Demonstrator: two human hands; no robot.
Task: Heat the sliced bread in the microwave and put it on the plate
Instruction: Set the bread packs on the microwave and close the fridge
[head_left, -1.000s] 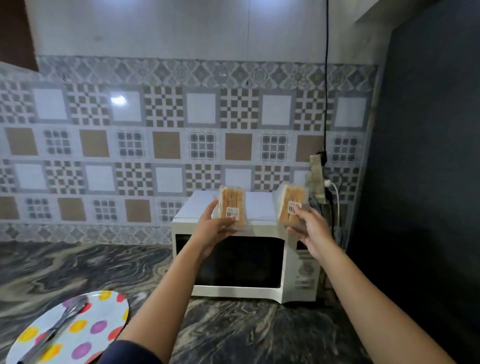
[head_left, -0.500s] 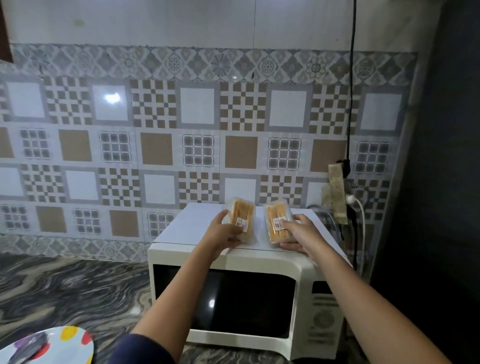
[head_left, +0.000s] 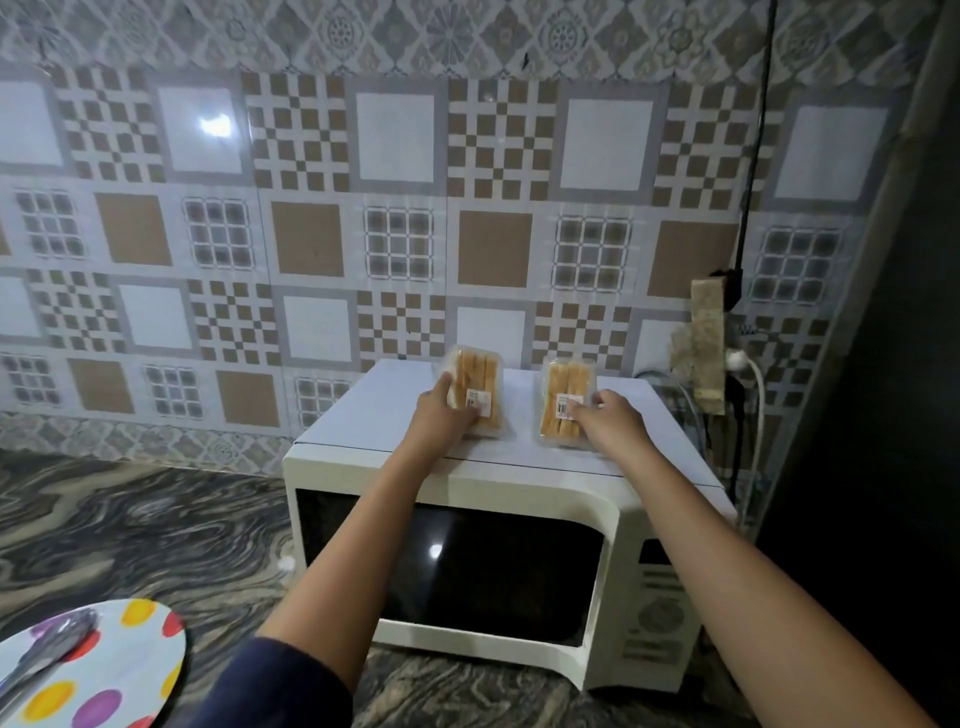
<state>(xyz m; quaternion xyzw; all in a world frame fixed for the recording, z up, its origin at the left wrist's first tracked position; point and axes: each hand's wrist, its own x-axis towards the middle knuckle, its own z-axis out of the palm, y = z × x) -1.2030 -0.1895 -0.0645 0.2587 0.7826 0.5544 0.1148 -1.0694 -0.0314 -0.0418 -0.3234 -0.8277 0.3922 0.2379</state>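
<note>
Two clear plastic packs of sliced bread lie on top of the white microwave (head_left: 374, 415). My left hand (head_left: 441, 415) grips the left bread pack (head_left: 480, 382) at its near end. My right hand (head_left: 608, 423) holds the right bread pack (head_left: 563, 387) the same way. Both packs carry a small white label. The microwave door (head_left: 467, 566) is closed, with a dark window. A white plate with coloured dots (head_left: 119, 670) sits at the lower left on the counter.
Metal cutlery (head_left: 47, 649) lies on the plate. A power strip (head_left: 706, 343) with a white plug and cables hangs on the tiled wall right of the microwave. A dark wall panel (head_left: 878, 415) stands at the right. The counter (head_left: 130, 530) is dark marbled stone.
Both hands have lowered the two bread packs from the air onto the microwave's top. The view has moved closer to the microwave.
</note>
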